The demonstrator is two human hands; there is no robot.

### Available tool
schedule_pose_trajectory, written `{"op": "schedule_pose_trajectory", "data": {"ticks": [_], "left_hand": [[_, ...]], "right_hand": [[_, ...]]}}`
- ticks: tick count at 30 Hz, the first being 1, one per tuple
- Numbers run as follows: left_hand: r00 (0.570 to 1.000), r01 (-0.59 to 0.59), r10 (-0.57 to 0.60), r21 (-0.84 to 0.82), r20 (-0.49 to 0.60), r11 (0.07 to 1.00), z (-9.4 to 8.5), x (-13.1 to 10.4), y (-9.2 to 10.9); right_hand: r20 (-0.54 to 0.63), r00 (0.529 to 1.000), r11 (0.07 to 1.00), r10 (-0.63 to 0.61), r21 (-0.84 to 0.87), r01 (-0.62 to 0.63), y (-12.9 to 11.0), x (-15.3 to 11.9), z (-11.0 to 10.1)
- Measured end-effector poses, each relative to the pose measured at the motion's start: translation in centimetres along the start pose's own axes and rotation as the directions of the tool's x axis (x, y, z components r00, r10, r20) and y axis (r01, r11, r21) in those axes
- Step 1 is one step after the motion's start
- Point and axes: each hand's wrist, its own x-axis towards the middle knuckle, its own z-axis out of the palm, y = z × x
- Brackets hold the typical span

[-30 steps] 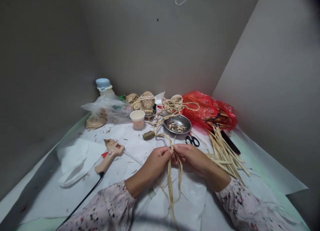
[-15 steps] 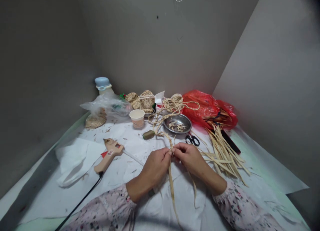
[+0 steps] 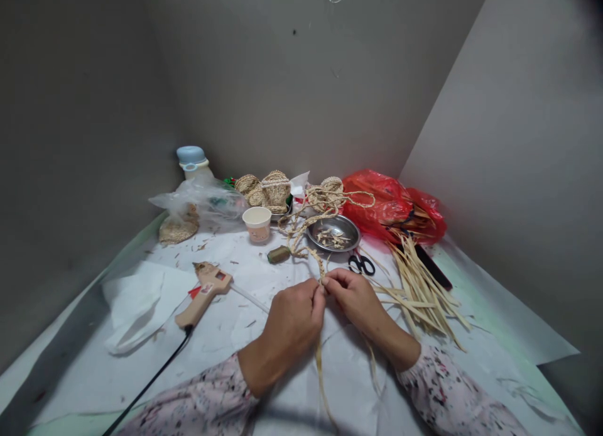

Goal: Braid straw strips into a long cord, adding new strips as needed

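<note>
Left hand (image 3: 292, 313) has dropped slightly, fingers curled, grip unclear | right hand (image 3: 355, 298) pinches plaited cord (image 3: 320, 264) just below frame centre | loose strands (image 3: 321, 379) hang beneath | right probably steadying, plaiting mid-pass

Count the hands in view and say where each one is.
2: the left hand, left of the near end of the straw braid, and the right hand, right of it. No other hand shows.
</note>
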Motion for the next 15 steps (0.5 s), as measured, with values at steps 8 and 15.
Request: {"op": "schedule_pose_trajectory", "data": {"ticks": [8,15], "left_hand": [[0.995,-0.020,0.014,0.063,0.095,0.998,0.20,-0.48,0.23],[0.985,-0.053,0.029,0.137,0.168,0.989,0.20,-0.77,0.69]], "right_hand": [[-0.086,0.996,0.996,-0.012,0.084,0.019,0.41,0.05,0.42],[-0.063,0.990,0.968,0.124,0.228,-0.107,-0.13,-0.25,0.81]]}}
